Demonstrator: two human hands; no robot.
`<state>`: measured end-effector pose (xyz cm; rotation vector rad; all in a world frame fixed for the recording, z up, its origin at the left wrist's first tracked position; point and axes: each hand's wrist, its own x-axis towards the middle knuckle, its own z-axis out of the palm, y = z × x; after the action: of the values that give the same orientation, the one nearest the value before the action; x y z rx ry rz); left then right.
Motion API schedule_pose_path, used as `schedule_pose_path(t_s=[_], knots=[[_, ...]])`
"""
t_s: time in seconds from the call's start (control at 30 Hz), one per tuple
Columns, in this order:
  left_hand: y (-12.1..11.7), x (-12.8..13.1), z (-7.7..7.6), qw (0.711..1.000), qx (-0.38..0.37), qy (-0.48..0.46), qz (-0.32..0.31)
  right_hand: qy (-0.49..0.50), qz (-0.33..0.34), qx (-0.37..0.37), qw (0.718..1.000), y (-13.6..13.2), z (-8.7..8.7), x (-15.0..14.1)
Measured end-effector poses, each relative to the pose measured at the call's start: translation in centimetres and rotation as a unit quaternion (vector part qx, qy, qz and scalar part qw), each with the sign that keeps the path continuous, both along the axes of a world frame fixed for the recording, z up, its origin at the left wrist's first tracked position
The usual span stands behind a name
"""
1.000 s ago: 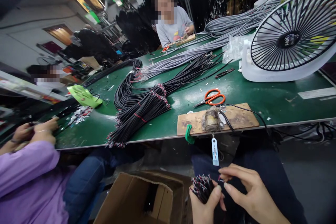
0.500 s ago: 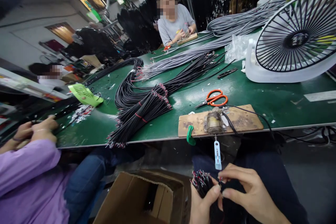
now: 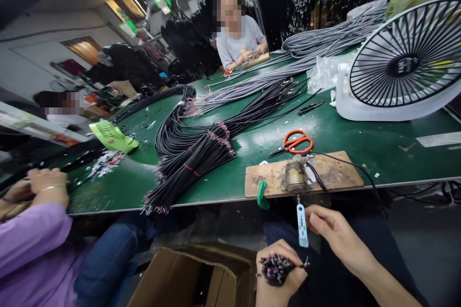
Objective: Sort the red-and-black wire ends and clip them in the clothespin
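My left hand [image 3: 275, 280] is closed around a bundle of thin black cables [image 3: 274, 268]. Their stripped red and white ends face up, and one cable end [image 3: 305, 264] sticks out beside my thumb. A light blue plastic clip [image 3: 301, 226] hangs from the shaft of a small motor [image 3: 296, 175] at the table edge. My right hand [image 3: 329, 228] is at the clip's right side, its bent fingers partly behind it and appearing to pinch its edge. The motor sits on a wooden board [image 3: 338, 168], held by a green clamp [image 3: 262, 195].
Orange-handled scissors [image 3: 297, 142] and a black cutter [image 3: 310, 107] lie behind the board. Bundled black cables [image 3: 187, 163], grey cables [image 3: 252, 81] and a fan [image 3: 403, 64] occupy the green table [image 3: 223, 184]. An open cardboard box [image 3: 173, 273] stands below. Co-workers sit left and opposite.
My right hand has left the cable end and moved up to the blue clip. My left hand has turned and lowered slightly, still holding the bundle.
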<state>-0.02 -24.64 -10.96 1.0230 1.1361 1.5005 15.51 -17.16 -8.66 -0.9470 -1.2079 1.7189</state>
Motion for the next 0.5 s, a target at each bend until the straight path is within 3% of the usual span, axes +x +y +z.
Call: schedule_pose_path(t_s=[0.17, 0.3, 0.5], knots=[[0.5, -1.0, 0.6, 0.996, 0.048, 0.078, -0.015, -0.014, 0.004, -0.019, 1.000, 1.1, 1.0, -1.3], [1.0, -0.1, 0.7, 0.993, 0.050, 0.071, 0.076, 0.077, 0.006, -0.087, 0.993, 0.5, 0.5, -1.8], [1.6, 1.1, 1.1, 0.991, 0.029, 0.104, 0.082, 0.196, 0.020, -0.152, 0.969, 0.3, 0.5, -1.9]])
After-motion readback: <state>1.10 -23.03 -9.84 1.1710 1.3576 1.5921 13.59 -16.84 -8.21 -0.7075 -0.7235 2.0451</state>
